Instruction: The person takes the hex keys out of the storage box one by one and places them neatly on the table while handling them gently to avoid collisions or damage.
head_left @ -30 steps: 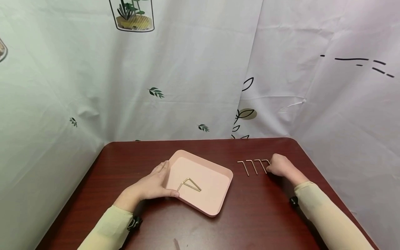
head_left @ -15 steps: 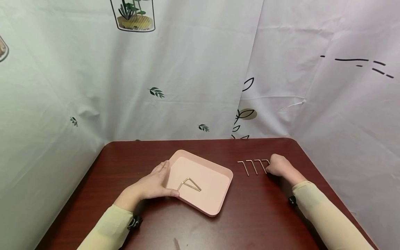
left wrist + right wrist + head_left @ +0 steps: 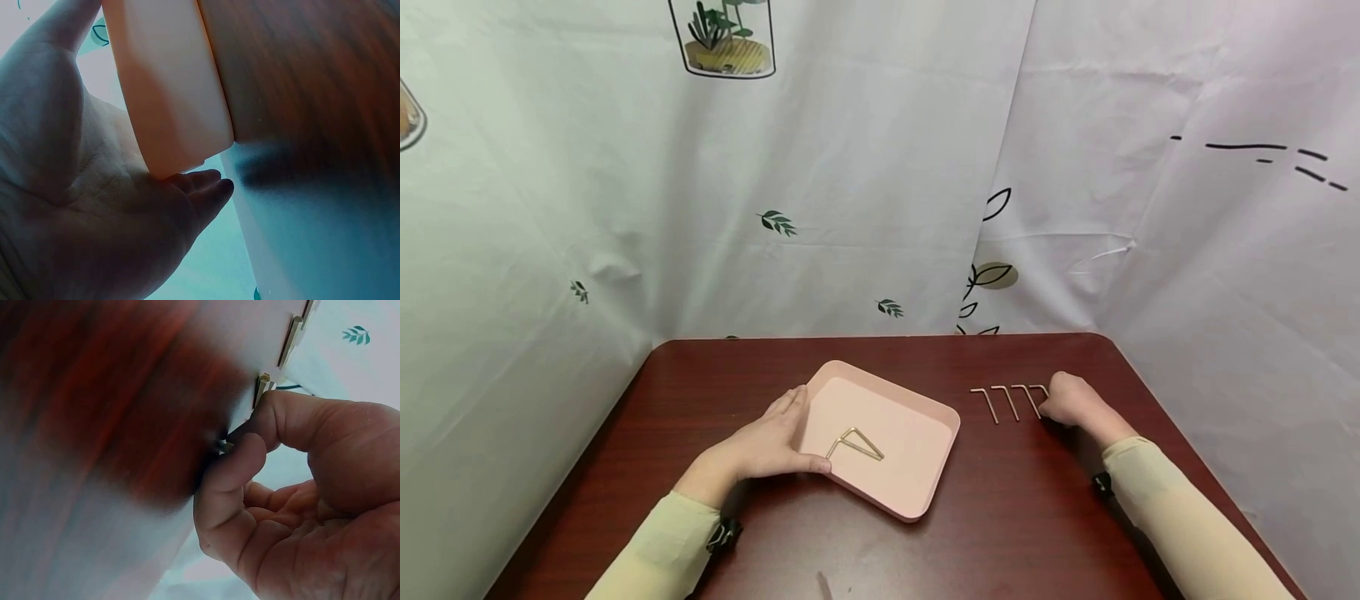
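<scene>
My left hand (image 3: 756, 446) lies around the near left corner of a pink tray (image 3: 917, 396), its fingers stretched along the left side and its thumb on the near rim. In the left wrist view the tray's corner (image 3: 175, 125) sits against the palm. Two brass-coloured L-shaped hex keys (image 3: 859, 446) cross inside the tray. My right hand (image 3: 1075, 400) is low at the right end of a row of similar hex keys (image 3: 1011, 402). Thumb and forefinger pinch the rightmost hex key (image 3: 226, 447), mostly hidden by the fingers.
The three other keys of the row (image 3: 265, 381) lie parallel, left of the right hand. The dark red table (image 3: 1000, 533) ends at a patterned white curtain (image 3: 865, 167) behind and at both sides. A small grey tip (image 3: 823, 586) shows at the bottom of the head view.
Hardly anything differs. The right forearm has shifted very slightly left; both hands, the tray and the hex keys stay where they were.
</scene>
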`<move>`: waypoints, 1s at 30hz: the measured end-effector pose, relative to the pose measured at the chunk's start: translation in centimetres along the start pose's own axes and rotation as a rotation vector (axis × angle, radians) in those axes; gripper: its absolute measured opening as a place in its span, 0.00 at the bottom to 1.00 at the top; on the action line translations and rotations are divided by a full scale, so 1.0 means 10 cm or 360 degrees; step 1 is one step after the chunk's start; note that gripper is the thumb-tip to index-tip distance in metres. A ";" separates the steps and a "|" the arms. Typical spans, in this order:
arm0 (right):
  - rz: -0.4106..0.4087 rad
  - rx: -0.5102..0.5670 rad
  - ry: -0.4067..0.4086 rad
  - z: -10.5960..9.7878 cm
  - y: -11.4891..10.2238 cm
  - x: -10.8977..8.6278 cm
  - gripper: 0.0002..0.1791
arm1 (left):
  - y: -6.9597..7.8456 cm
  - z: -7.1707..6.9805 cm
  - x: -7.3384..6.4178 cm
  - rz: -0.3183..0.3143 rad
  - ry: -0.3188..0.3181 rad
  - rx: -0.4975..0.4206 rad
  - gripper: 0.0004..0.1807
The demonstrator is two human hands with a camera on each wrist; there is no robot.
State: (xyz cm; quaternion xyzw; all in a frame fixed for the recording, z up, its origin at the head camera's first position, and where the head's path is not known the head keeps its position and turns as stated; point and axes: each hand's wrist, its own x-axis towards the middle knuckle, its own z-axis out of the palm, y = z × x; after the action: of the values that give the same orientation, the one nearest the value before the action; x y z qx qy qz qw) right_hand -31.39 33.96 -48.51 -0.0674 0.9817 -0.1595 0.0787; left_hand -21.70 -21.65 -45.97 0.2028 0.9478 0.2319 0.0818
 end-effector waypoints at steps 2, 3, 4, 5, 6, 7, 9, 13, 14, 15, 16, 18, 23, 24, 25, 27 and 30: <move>0.0021 0.0071 -0.0033 -0.11 -0.17 -0.14 0.14 | 0.00 0.00 0.00 -0.0002 0.0000 -0.0002 0.82; 0.0020 0.0095 -0.0046 -0.15 -0.24 -0.20 0.15 | 0.00 0.01 0.00 -0.0003 0.0000 -0.0002 0.82; 0.0038 0.0103 -0.0052 -0.17 -0.28 -0.23 0.15 | 0.00 0.01 -0.01 -0.0006 -0.0001 -0.0001 0.82; 0.0052 0.0110 -0.0057 -0.18 -0.31 -0.26 0.15 | 0.00 0.01 -0.01 -0.0007 -0.0001 -0.0003 0.82; 0.0065 0.0109 -0.0061 -0.18 -0.33 -0.28 0.16 | 0.00 0.01 -0.01 -0.0009 -0.0002 -0.0003 0.82; 0.0068 0.0104 -0.0058 -0.19 -0.35 -0.29 0.16 | 0.00 0.01 -0.01 -0.0010 -0.0002 -0.0007 0.82; 0.0079 0.0103 -0.0063 -0.18 -0.35 -0.31 0.17 | 0.00 0.02 -0.02 -0.0010 -0.0003 -0.0011 0.82; 0.0099 0.0130 -0.0070 -0.16 -0.32 -0.29 0.18 | 0.00 0.02 -0.02 -0.0008 0.0002 -0.0010 0.82; 0.0101 0.0134 -0.0072 -0.16 -0.31 -0.28 0.19 | 0.00 0.02 -0.02 -0.0008 0.0004 -0.0008 0.82; 0.0102 0.0136 -0.0071 -0.16 -0.30 -0.28 0.19 | -0.01 0.02 -0.02 -0.0008 0.0005 -0.0005 0.82; 0.0101 0.0136 -0.0071 -0.16 -0.30 -0.28 0.19 | -0.01 0.02 -0.02 -0.0008 0.0005 -0.0004 0.82; 0.0098 0.0120 -0.0064 -0.17 -0.31 -0.29 0.19 | -0.01 0.02 -0.02 -0.0008 0.0006 -0.0004 0.82; 0.0075 0.0035 -0.0007 -0.18 -0.33 -0.30 0.18 | 0.01 0.00 -0.02 -0.0006 0.0005 -0.0008 0.81; 0.0069 0.0024 0.0004 -0.18 -0.32 -0.30 0.18 | 0.00 -0.01 -0.02 -0.0008 0.0005 -0.0005 0.81; 0.0067 0.0014 0.0012 -0.19 -0.32 -0.30 0.18 | 0.01 -0.01 -0.02 -0.0006 0.0006 -0.0003 0.81; 0.0070 0.0012 0.0011 -0.21 -0.33 -0.31 0.18 | 0.00 -0.01 -0.02 -0.0004 0.0005 -0.0004 0.81; 0.0074 0.0014 0.0023 -0.24 -0.33 -0.33 0.18 | 0.01 -0.01 -0.01 -0.0003 0.0001 -0.0007 0.82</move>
State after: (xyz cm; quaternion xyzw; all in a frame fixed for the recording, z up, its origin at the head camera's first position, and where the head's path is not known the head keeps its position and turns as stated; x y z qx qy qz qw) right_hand -28.18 32.15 -44.75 -0.0431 0.9829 -0.1625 0.0756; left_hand -21.60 -21.68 -45.86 0.2017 0.9476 0.2339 0.0821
